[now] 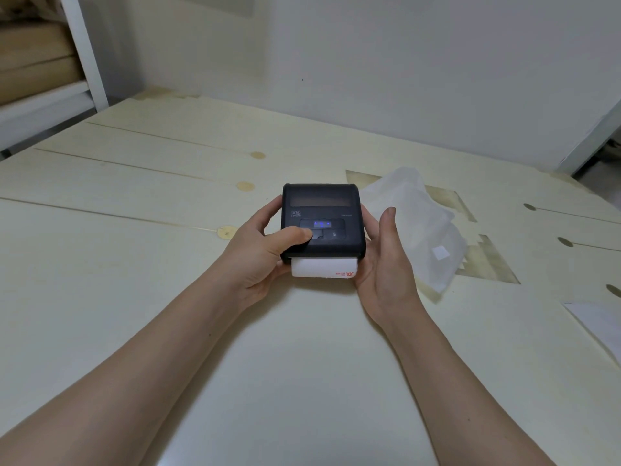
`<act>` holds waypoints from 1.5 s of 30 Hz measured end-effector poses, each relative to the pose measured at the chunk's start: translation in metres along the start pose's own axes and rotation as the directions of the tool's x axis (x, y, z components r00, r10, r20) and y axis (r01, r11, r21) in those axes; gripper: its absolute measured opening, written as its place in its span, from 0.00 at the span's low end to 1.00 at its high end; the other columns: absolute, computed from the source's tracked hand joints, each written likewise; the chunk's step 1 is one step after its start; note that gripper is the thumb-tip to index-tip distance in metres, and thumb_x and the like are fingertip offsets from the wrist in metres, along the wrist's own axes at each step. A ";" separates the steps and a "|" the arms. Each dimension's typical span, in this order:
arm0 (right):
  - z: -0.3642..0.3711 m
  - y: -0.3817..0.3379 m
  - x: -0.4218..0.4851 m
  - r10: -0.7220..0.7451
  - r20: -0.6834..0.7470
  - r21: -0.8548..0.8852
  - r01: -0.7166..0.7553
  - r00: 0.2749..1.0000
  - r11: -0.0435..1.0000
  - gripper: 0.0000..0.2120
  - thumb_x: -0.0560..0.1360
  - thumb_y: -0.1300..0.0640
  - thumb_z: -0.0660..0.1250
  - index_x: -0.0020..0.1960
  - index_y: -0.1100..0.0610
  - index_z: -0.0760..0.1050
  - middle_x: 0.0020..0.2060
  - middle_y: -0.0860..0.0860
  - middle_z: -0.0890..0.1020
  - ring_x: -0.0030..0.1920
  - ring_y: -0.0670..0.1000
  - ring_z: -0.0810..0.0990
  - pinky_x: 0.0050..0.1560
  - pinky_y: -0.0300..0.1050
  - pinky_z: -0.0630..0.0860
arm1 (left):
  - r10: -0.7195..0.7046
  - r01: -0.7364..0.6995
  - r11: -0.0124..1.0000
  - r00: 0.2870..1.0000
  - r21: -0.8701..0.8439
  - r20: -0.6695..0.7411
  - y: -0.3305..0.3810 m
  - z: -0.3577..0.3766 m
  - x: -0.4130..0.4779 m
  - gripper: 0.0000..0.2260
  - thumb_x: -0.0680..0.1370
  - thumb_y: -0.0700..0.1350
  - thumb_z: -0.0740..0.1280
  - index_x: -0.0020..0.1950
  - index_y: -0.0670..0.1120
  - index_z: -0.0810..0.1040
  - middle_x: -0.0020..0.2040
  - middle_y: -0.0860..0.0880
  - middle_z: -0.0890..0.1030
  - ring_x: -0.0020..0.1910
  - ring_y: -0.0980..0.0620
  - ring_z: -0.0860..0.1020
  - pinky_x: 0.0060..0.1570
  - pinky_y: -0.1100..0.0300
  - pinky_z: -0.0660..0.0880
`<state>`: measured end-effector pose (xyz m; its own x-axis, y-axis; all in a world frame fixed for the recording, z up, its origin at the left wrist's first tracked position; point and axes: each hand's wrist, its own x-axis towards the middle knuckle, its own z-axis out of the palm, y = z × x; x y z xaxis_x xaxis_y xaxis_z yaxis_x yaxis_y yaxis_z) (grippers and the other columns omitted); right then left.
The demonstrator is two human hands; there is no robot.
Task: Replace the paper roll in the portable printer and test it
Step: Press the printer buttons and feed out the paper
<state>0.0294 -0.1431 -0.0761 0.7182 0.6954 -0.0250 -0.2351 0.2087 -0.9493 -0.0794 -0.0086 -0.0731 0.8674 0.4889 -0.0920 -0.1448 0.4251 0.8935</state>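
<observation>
Nearest you, the pale cream surface (302, 381) runs smooth and bare between your forearms. At the right edge a white sheet of paper (601, 326) lies flat on it, cut off by the frame.

Your left hand (265, 253) wraps the left side of the portable printer (322, 223), fingers curled round its far corner and the thumb pressed down on the button panel. Your right hand (386, 264) cups the right side, palm against the casing and thumb raised, fingers tucked underneath out of view. The black printer is held between both hands, just above or resting on the surface; which, you cannot tell from here. Small blue lights glow on its front panel, and a strip of white printed paper (322, 269) with red markings sticks out of the near edge.

Just right of the printer lies a crumpled translucent plastic bag (420, 223), over darker patches on the surface. Beyond, the surface shows long seams and round knots. A plain white wall (403, 62) closes the back, with white shelf framing (87, 52) at far left holding tan boards.
</observation>
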 end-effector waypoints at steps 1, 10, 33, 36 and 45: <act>0.001 -0.001 -0.001 -0.013 0.011 -0.012 0.013 1.000 1.000 0.27 0.81 0.37 0.49 0.73 0.49 0.68 0.65 0.56 0.80 0.66 0.58 0.78 0.70 0.64 0.68 | 0.007 -0.007 1.000 1.000 0.006 -0.002 0.000 0.001 -0.001 0.29 0.74 0.33 0.69 0.72 0.54 0.71 0.54 0.46 0.86 0.47 0.46 0.85 0.42 0.54 0.81; 0.002 -0.003 -0.007 -0.136 0.107 -0.095 0.146 0.985 0.985 0.24 0.75 0.64 0.59 0.71 0.59 0.70 0.64 0.64 0.78 0.64 0.66 0.76 0.58 0.56 0.78 | 0.055 -0.055 0.998 0.998 0.011 0.043 0.003 0.001 -0.002 0.27 0.78 0.35 0.63 0.75 0.55 0.67 0.61 0.49 0.83 0.57 0.45 0.83 0.50 0.54 0.79; 0.001 -0.005 -0.009 -0.138 0.045 -0.160 0.144 0.989 0.977 0.29 0.72 0.66 0.63 0.73 0.55 0.69 0.65 0.61 0.78 0.66 0.63 0.76 0.66 0.65 0.71 | 0.098 -0.098 0.995 0.993 -0.006 0.058 0.007 0.005 -0.009 0.27 0.79 0.35 0.63 0.76 0.53 0.66 0.43 0.49 0.87 0.52 0.48 0.85 0.51 0.55 0.78; 0.001 -0.005 -0.009 -0.141 0.048 -0.164 0.147 0.989 0.975 0.28 0.73 0.66 0.63 0.73 0.55 0.68 0.65 0.61 0.78 0.67 0.62 0.76 0.67 0.65 0.71 | 0.099 -0.099 0.995 0.994 0.006 0.049 0.007 0.005 -0.009 0.26 0.79 0.35 0.63 0.75 0.53 0.66 0.39 0.52 0.87 0.51 0.48 0.84 0.52 0.55 0.77; 0.000 -0.003 -0.007 -0.150 0.055 -0.177 0.157 0.987 0.972 0.28 0.72 0.65 0.62 0.73 0.55 0.69 0.64 0.62 0.79 0.66 0.63 0.76 0.66 0.66 0.71 | 0.116 -0.120 0.991 0.991 0.059 0.066 0.007 0.010 -0.013 0.26 0.80 0.33 0.60 0.76 0.51 0.64 0.20 0.55 0.78 0.31 0.58 0.82 0.52 0.57 0.75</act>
<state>0.0255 -0.1486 -0.0733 0.7080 0.6932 0.1346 0.0000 0.1906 -0.9817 -0.0866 -0.0195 -0.0613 0.8746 0.4831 0.0413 -0.2189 0.3176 0.9226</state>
